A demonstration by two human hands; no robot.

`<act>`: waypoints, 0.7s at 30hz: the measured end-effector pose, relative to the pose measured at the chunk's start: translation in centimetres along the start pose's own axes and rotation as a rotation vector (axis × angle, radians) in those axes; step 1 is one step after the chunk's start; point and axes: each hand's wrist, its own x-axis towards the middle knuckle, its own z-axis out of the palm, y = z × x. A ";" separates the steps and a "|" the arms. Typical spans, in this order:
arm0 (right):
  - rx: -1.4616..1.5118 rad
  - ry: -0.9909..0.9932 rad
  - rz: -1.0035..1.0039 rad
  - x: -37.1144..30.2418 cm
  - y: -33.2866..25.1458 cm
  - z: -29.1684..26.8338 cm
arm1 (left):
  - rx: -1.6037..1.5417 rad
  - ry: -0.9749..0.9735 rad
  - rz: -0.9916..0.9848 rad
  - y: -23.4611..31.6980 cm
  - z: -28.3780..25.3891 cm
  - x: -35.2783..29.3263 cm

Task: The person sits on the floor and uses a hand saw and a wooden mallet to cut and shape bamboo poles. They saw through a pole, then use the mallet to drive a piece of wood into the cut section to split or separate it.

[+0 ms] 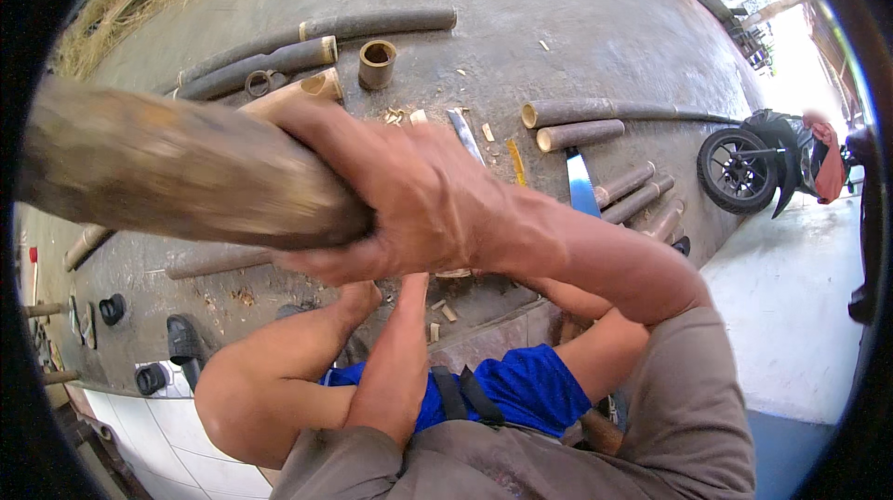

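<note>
My right hand point(419, 193) is raised close in front of me, its fingers wrapped round the end of a thick, rough wooden club point(186, 165), which points left and blurs slightly. Below it my left forearm point(395, 360) reaches forward between my bent legs. The left hand itself is hidden behind my right hand and wrist, so its fingers do not show. Just beyond my right hand lie a metal blade point(465, 134) and a narrow yellow strip point(515, 162). Pale wood chips point(449, 313) are scattered near my feet.
Dark bamboo poles point(381, 23) and a short bamboo ring point(377, 65) are on the concrete floor ahead. At right are cut bamboo lengths point(581, 135), a saw blade point(581, 186) and a parked motorcycle point(739, 170). Black sandals point(185, 340) lie at left. Another person's hand shows far left.
</note>
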 end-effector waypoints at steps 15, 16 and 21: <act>-0.049 -0.246 0.063 0.8 0.0 0.5 | 0.072 0.094 -0.063 -2.3 -1.4 0.5; -0.164 -0.469 0.149 -0.9 1.5 0.7 | 0.094 0.022 -0.038 -2.1 -1.2 0.3; -0.289 -0.605 0.160 -1.3 2.3 0.9 | 0.208 0.044 -0.003 -0.1 -0.2 -2.0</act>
